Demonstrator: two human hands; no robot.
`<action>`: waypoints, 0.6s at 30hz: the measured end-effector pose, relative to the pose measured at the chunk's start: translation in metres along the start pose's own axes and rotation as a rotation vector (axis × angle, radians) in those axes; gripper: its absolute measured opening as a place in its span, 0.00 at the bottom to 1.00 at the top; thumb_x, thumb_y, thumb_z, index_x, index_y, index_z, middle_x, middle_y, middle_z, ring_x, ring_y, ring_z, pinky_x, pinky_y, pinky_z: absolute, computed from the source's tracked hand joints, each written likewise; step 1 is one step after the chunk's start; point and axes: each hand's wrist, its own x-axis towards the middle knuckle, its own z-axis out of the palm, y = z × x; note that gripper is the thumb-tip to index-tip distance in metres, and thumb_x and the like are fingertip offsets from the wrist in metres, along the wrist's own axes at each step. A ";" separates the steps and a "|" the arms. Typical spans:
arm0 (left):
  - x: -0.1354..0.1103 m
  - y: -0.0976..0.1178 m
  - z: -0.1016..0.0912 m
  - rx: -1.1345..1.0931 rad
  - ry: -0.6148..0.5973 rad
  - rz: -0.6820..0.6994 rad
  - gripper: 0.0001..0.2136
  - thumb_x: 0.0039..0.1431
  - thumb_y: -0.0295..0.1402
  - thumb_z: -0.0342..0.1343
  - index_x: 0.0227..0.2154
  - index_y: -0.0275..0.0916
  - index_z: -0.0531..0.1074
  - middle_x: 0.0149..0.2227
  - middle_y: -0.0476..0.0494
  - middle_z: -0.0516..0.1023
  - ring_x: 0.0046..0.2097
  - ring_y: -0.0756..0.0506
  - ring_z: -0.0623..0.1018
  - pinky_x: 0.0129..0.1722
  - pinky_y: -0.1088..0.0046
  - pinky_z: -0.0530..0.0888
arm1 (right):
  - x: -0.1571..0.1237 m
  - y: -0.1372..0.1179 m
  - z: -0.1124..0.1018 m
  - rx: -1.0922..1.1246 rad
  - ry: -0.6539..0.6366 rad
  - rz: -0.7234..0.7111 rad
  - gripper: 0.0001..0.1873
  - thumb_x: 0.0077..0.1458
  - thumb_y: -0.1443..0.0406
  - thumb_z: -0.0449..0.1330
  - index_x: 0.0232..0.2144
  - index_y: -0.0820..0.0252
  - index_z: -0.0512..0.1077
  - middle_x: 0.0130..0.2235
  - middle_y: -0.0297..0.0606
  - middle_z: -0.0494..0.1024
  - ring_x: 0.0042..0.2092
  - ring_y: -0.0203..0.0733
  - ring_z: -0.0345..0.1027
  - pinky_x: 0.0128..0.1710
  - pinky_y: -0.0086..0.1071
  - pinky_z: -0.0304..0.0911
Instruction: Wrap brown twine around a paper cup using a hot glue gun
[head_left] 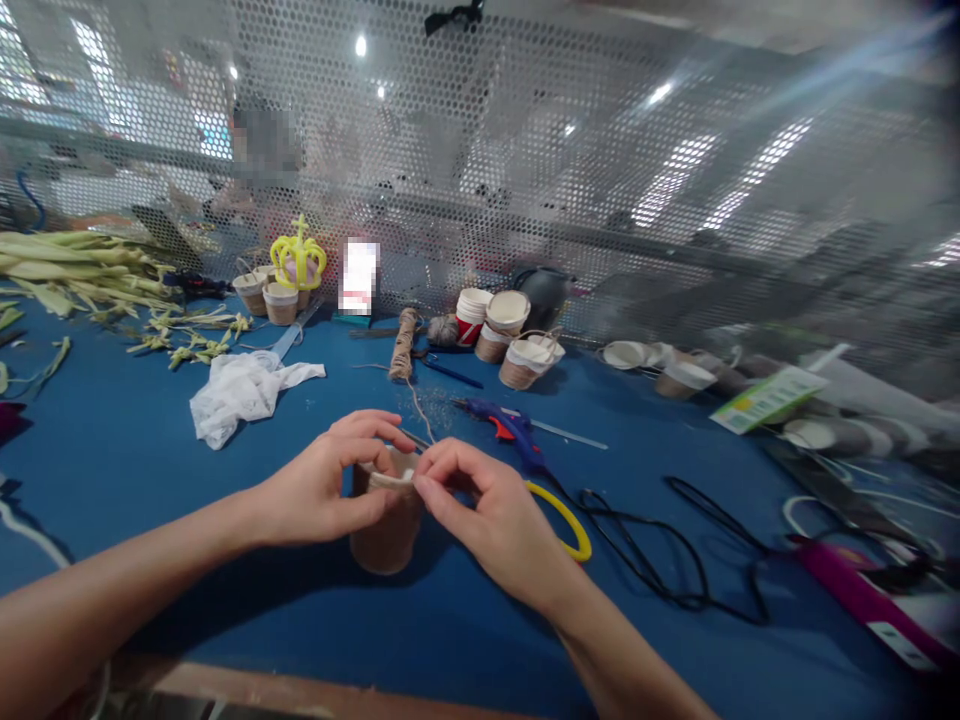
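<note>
A small brown cup (386, 540) with a pale rim stands upright on the blue table in front of me. My left hand (349, 478) is closed on it, thumb on the outer wall and fingers over the rim. Thumb and forefinger of my right hand (480, 505) pinch together at the right side of the rim. Twine (420, 408) runs from a wound bundle (403, 343) to these fingers, where its end is hidden. Behind my right hand lie scissors with a yellow handle (574, 535), largely covered.
A blue glue gun (510, 428) with a black cord (675, 590) lies to the right. Several cups (525, 360) stand at the back, near blue pliers (454, 374). White crumpled cloth (240, 392) and plant husks (82, 270) lie left; a perforated screen (450, 150) rises behind.
</note>
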 end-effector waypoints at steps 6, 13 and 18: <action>-0.002 -0.003 -0.005 -0.059 -0.048 -0.039 0.03 0.51 0.27 0.53 0.24 0.36 0.66 0.46 0.37 0.71 0.58 0.39 0.61 0.55 0.59 0.61 | -0.001 -0.001 -0.002 -0.026 -0.024 0.008 0.07 0.53 0.69 0.55 0.23 0.59 0.66 0.30 0.34 0.74 0.32 0.34 0.66 0.33 0.28 0.62; -0.001 0.000 -0.006 -0.043 -0.056 -0.048 0.03 0.50 0.26 0.53 0.23 0.36 0.65 0.46 0.37 0.71 0.58 0.40 0.61 0.55 0.59 0.60 | -0.002 -0.001 0.000 -0.050 -0.033 0.027 0.08 0.54 0.69 0.54 0.23 0.59 0.65 0.29 0.33 0.73 0.31 0.34 0.65 0.33 0.28 0.61; 0.001 0.006 -0.001 -0.011 0.003 -0.038 0.04 0.50 0.29 0.54 0.24 0.36 0.65 0.43 0.36 0.73 0.55 0.40 0.65 0.53 0.60 0.62 | -0.004 0.000 0.002 -0.058 -0.032 0.020 0.08 0.54 0.69 0.54 0.23 0.59 0.63 0.29 0.33 0.72 0.31 0.34 0.65 0.33 0.28 0.61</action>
